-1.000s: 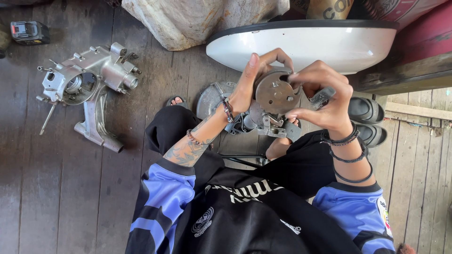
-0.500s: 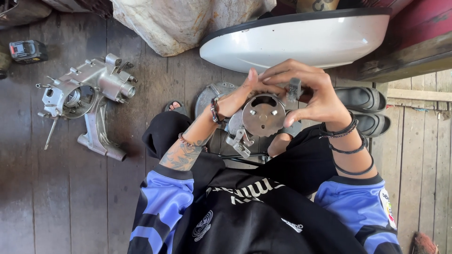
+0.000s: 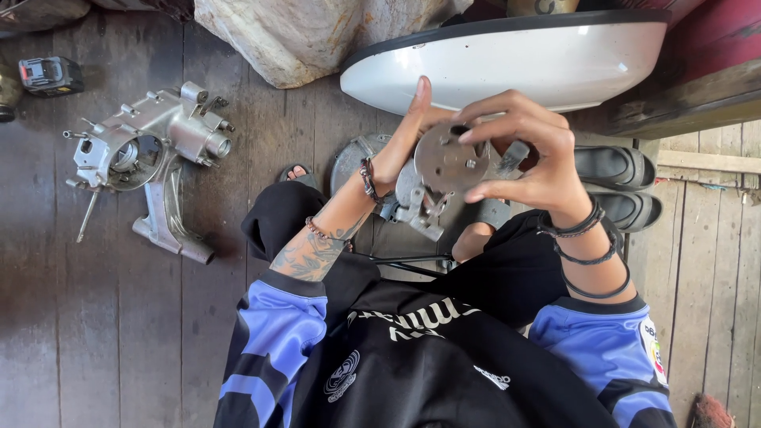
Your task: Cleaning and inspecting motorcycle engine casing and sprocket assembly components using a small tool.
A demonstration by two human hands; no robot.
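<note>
Head view: both hands, left (image 3: 399,150) right (image 3: 527,154), gripping round metal part (image 3: 449,164)

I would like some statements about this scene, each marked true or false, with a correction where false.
1. Both hands hold the round metal disc part. True: the left hand and the right hand are on it.
2. The silver engine casing lies on the person's lap. False: it lies on the wooden floor, to the person's left.
3. The white curved panel lies beyond the hands. True.
4. The black sandals are to the person's left. False: they are to the right.
</note>
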